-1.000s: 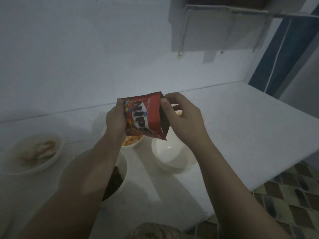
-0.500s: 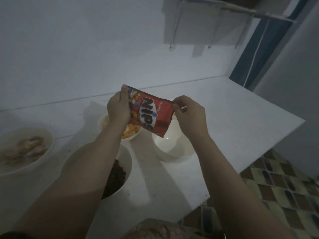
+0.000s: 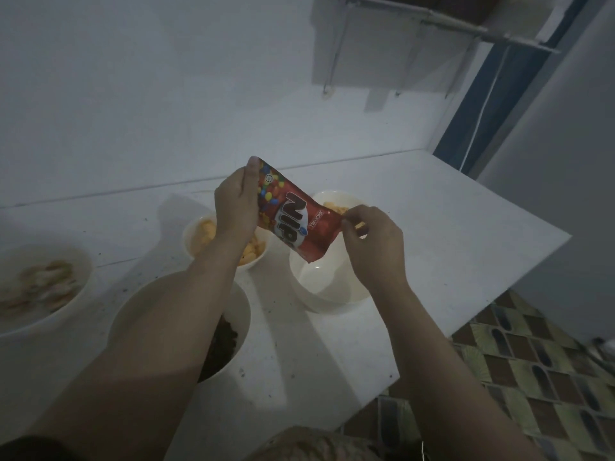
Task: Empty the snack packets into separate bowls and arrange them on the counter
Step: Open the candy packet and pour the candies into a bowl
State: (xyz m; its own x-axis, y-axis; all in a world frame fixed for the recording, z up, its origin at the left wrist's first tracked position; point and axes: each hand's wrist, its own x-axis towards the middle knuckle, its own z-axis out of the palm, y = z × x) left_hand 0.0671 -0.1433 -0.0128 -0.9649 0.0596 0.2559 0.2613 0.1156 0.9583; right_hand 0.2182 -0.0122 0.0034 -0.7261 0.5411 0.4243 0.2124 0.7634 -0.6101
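Packet [image 3: 293,216], pinched by both my hands, left hand [image 3: 236,201] high, right hand [image 3: 369,241] at its corner, has tipped toward four o'clock over the empty bowl [image 3: 332,287], so pouring looks imminent.

Home kitchen, white counter [image 3: 432,234], snack bowls [image 3: 43,287], patterned floor tiles [image 3: 532,377], wall rack [image 3: 449,24]

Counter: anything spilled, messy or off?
Yes: dark crumbs are scattered on the counter around the bowl of dark snack and toward the near edge. The red packet, held by left hand and right hand, looks intact.
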